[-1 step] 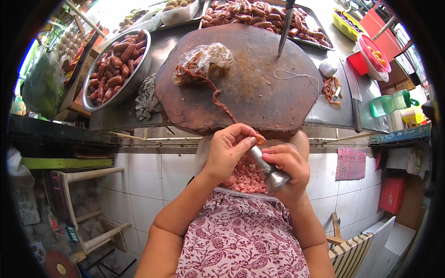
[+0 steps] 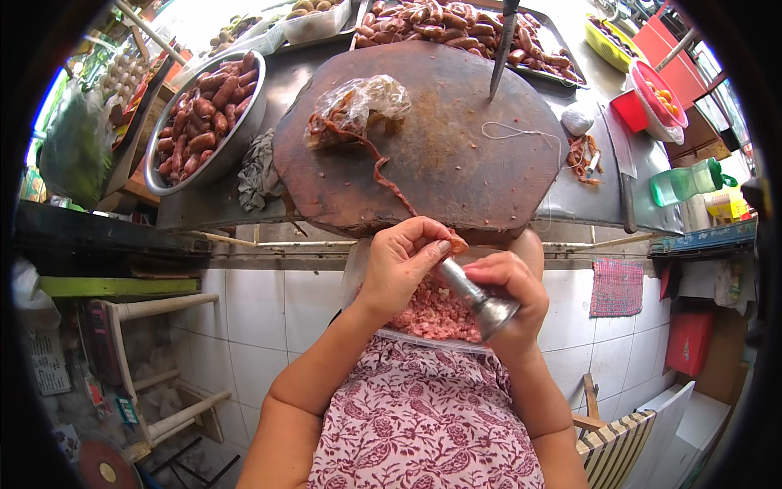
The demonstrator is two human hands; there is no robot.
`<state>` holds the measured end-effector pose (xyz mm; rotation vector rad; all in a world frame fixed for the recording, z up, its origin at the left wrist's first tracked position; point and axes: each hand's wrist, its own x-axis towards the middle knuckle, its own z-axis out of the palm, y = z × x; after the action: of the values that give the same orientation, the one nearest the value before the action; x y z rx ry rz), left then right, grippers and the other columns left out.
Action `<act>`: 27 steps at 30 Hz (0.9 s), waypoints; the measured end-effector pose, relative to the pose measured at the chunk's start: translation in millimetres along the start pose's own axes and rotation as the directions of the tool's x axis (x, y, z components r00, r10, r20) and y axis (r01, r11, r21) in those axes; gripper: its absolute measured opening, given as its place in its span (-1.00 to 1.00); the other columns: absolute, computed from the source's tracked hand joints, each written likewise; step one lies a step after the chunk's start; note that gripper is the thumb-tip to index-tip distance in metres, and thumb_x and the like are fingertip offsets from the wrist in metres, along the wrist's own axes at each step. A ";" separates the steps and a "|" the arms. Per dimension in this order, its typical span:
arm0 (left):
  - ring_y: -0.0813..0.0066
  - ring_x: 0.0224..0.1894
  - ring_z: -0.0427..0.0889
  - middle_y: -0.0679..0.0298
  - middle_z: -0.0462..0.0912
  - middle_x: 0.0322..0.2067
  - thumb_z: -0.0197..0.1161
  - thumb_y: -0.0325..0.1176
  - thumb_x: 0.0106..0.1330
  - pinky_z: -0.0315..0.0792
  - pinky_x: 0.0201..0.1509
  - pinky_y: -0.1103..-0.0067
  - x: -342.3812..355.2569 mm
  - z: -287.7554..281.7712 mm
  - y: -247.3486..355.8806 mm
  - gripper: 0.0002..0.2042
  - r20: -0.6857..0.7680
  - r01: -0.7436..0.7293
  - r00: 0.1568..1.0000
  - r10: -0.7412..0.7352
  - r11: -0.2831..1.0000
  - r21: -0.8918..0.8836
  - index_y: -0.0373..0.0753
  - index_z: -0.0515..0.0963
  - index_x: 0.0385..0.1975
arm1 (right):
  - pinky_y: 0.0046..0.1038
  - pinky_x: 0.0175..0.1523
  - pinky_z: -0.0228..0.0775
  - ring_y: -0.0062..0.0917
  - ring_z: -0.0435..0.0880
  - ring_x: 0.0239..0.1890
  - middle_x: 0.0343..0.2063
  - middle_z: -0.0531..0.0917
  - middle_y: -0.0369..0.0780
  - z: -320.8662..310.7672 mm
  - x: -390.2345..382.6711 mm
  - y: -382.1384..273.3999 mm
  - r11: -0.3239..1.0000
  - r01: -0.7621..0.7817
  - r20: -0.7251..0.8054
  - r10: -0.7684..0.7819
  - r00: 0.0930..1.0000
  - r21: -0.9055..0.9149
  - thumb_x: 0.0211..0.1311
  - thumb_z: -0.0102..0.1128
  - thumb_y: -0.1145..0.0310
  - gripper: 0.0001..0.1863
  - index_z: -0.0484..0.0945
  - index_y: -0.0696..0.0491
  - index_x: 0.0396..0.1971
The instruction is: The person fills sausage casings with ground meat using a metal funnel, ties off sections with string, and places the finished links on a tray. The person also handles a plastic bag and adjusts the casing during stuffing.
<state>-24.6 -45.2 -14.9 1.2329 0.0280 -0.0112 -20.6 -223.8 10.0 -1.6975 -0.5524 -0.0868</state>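
My left hand [image 2: 407,265] pinches a reddish sausage casing [image 2: 458,242] at the narrow end of a metal stuffing funnel [image 2: 470,291]. My right hand [image 2: 515,297] is closed around the funnel's tube, whose flared mouth tilts down and to the right. From my left fingers the casing runs up across a round wooden chopping board [image 2: 464,155] to a clear plastic bag [image 2: 383,98] holding more of it. Below both hands, a tub of chopped pink meat [image 2: 423,314] rests on my lap, partly hidden by them.
A knife [image 2: 503,53] stands point-down in the board, with a loose white string [image 2: 521,132] nearby. At the left is a metal bowl [image 2: 155,175] of sausages; behind the board, a sausage tray [image 2: 574,80]. Another knife [image 2: 626,200] and a green bottle [image 2: 684,183] lie right.
The funnel's flared mouth has shifted slightly right and up, and my right hand has moved a little with it. My left hand and the casing look the same.
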 end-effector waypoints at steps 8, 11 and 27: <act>0.66 -0.31 0.64 0.25 0.70 -0.30 0.17 -0.61 0.36 0.53 -0.22 0.65 -9.4 1.5 12.1 -0.89 0.005 -0.079 0.996 0.084 0.918 0.389 -0.40 0.58 -0.17 | -0.55 -0.01 0.53 -0.57 0.64 -0.10 0.14 0.56 0.10 7.9 -2.8 12.9 0.806 -0.251 -0.045 0.325 0.945 0.537 0.19 0.27 0.66 -0.90 0.55 0.21 -0.32; 0.69 -0.34 0.61 0.24 0.68 -0.34 0.18 -0.62 0.33 0.50 -0.25 0.65 -5.7 0.7 8.6 -0.88 0.023 -0.148 0.988 0.152 0.897 0.417 -0.39 0.58 -0.18 | -0.52 -0.13 0.61 -0.50 0.68 -0.12 0.13 0.56 0.13 4.4 4.2 8.9 0.696 -0.295 0.014 0.379 0.925 0.655 0.31 0.18 0.58 -0.96 0.54 0.24 -0.31; 0.07 -0.28 0.68 0.06 0.65 -0.29 0.27 -0.61 0.18 0.56 -0.18 0.37 -9.3 8.4 -3.9 -0.84 0.120 -0.497 0.810 0.574 0.564 0.659 -0.36 0.51 -0.25 | -0.44 -0.26 0.70 -0.42 0.71 -0.32 0.16 0.49 0.09 33.8 -10.1 15.0 0.498 -0.124 -0.109 0.413 0.904 0.859 0.37 0.09 0.55 -0.78 0.58 0.29 -0.07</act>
<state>-33.9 -54.5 -15.6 1.9312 -0.2916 0.6478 -31.8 -196.4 -14.5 -0.7470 -0.0235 0.1405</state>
